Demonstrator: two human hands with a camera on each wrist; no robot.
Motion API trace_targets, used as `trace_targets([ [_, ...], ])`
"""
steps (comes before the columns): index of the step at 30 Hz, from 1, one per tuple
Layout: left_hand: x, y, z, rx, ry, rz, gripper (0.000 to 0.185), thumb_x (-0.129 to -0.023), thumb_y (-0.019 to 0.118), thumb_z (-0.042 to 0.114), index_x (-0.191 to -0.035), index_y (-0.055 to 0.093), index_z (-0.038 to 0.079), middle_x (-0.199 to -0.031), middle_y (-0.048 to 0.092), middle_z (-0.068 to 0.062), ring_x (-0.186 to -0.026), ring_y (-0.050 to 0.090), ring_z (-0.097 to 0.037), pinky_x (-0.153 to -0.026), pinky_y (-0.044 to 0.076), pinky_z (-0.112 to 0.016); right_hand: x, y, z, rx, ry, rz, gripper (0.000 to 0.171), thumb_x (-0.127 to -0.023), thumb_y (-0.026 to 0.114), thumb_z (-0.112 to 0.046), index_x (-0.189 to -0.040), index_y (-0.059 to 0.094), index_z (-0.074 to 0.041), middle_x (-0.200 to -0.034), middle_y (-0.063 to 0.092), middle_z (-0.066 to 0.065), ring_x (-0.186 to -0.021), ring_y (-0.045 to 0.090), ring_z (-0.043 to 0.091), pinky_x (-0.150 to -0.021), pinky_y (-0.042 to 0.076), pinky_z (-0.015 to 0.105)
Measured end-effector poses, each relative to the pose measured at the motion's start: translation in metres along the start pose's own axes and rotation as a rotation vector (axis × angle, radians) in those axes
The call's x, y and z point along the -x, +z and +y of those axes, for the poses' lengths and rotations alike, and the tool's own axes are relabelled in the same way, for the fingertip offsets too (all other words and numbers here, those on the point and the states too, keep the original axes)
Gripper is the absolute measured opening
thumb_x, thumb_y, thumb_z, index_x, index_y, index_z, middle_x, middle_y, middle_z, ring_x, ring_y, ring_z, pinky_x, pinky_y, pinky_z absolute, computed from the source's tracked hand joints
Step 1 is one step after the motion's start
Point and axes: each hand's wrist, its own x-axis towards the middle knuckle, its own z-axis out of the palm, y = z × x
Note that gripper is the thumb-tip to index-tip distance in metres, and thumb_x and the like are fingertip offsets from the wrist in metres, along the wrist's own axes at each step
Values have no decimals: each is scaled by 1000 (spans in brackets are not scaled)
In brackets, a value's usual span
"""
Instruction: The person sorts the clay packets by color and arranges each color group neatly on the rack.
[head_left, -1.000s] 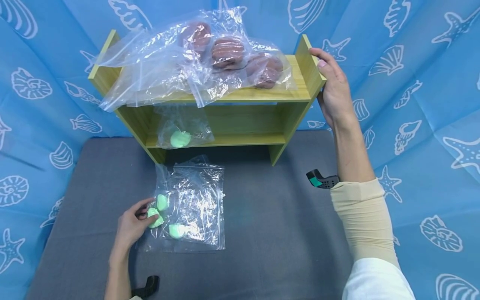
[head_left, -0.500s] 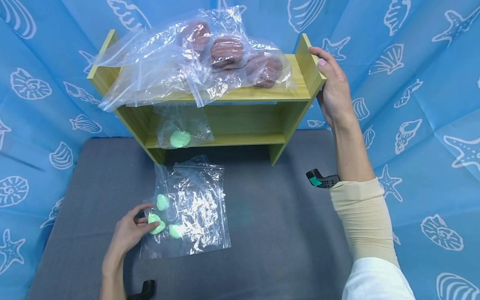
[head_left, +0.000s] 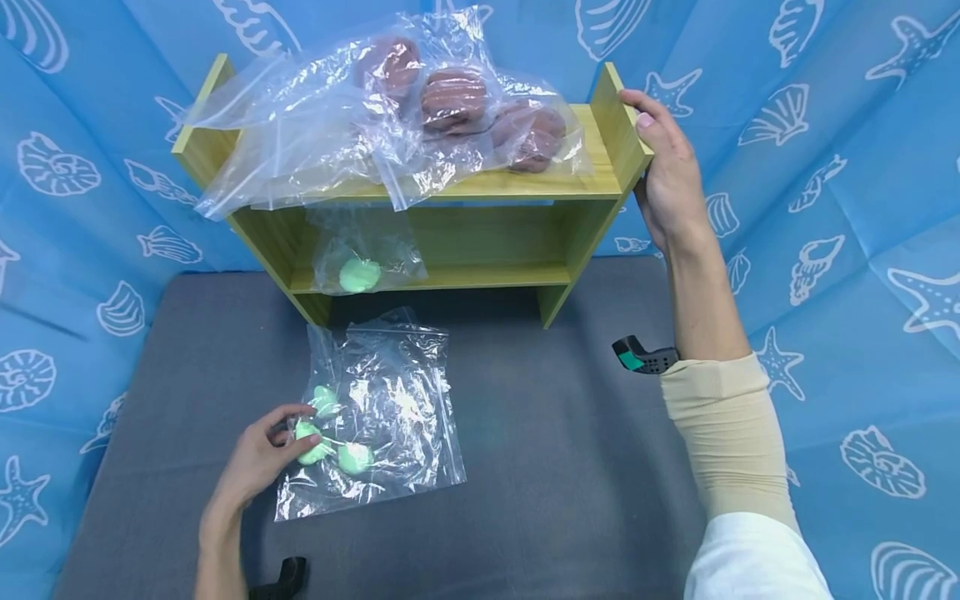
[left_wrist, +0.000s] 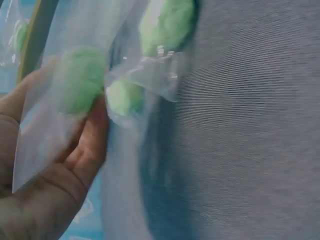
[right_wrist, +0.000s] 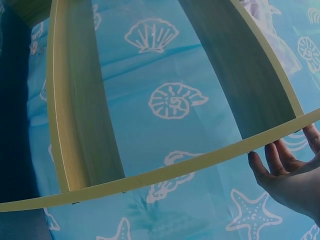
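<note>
A clear zip bag with three pale green lumps lies on the grey mat in front of a small wooden shelf. My left hand pinches the bag's left side around one green lump, thumb and fingers pressed on the plastic. At the shelf's right end, my right hand holds the upright side panel, thumb over its top edge. Its fingertips reach past the panel's edge.
Several clear bags with brown ridged pieces lie heaped on the shelf's top board. Another small bag holding one green lump sits on the lower board. Blue shell-print cloth surrounds the mat.
The left hand has pulled the bag a little toward me and turned it, so the green lumps sit closer together. The right hand has stayed on the shelf.
</note>
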Motion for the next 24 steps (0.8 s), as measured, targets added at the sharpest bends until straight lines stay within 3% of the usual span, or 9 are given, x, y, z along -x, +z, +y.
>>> trace_targets([
  [4, -3, -2, 9, -18, 39, -6, 42, -95, 68, 34, -132, 59, 16, -61, 32, -1, -48, 25, -16, -48, 36, -37, 0, 0, -1, 5, 3, 2, 35, -107, 42, -19, -138, 56, -14, -137, 44, 10, -112, 50, 24, -83, 48, 30],
  [6, -4, -2, 14, -21, 71, 4, 38, -96, 67, 32, -129, 61, 15, -62, 33, -2, -49, 25, -18, -49, 35, -35, 0, 1, -1, 3, 4, 2, 35, -107, 41, -19, -138, 56, -14, -136, 44, 11, -111, 50, 24, -83, 48, 29],
  [11, -5, 2, 25, 5, 145, 52, 29, -96, 68, 23, -123, 64, 12, -72, 46, -4, -54, 35, -12, -50, 38, -31, 1, 1, 0, -13, -6, -3, 34, -107, 42, -19, -138, 57, -13, -135, 45, 11, -109, 51, 25, -82, 48, 30],
  [16, -1, 2, 44, 96, 183, 58, 33, -93, 71, 15, -124, 64, 9, -98, 58, -2, -56, 41, -8, -49, 42, -29, 1, 2, 0, -22, -14, -4, 34, -107, 42, -18, -137, 57, -13, -134, 45, 12, -108, 51, 25, -81, 48, 30],
  [22, 1, -1, 64, 200, 303, 21, 40, -90, 71, -1, -128, 60, 1, -107, 59, -4, -55, 41, -6, -47, 41, -28, 0, 1, 0, -9, -7, 1, 34, -107, 42, -19, -138, 57, -14, -136, 44, 11, -110, 51, 24, -82, 48, 30],
  [24, 1, -2, 70, 231, 345, -3, 44, -89, 70, -6, -130, 57, -1, -113, 58, -6, -61, 47, -5, -50, 44, -26, 0, 1, 1, -5, -9, 0, 34, -107, 42, -19, -138, 56, -14, -136, 44, 11, -110, 51, 24, -83, 48, 30],
])
